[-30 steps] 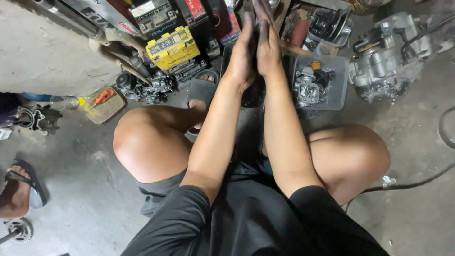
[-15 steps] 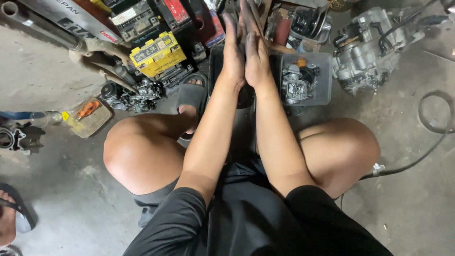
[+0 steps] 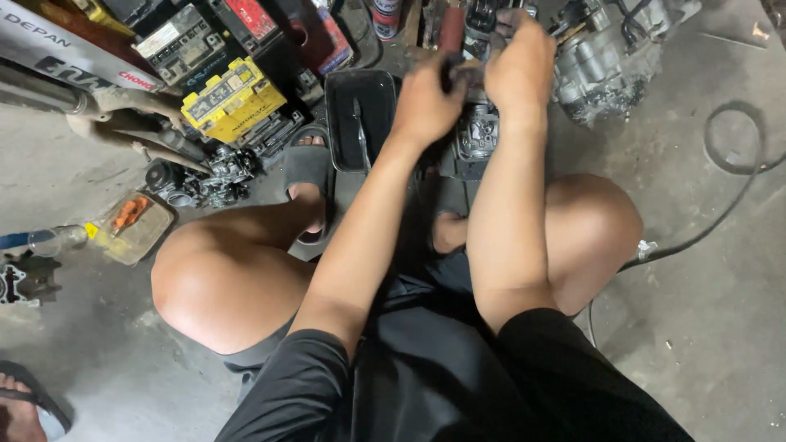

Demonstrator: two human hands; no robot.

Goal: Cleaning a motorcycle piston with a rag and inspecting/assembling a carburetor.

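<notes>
Both arms reach forward, left hand (image 3: pixel 426 102) and right hand (image 3: pixel 517 69) curled, close together.

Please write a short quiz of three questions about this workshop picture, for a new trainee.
1. True or false: the black tray lies to the left of the left hand.
2. What colour is the battery near the frame tube? A red, B yellow, C white.
3. What do both hands work on?

Key
1. True.
2. B.
3. A small metal engine part; the right hand is above it.
</notes>
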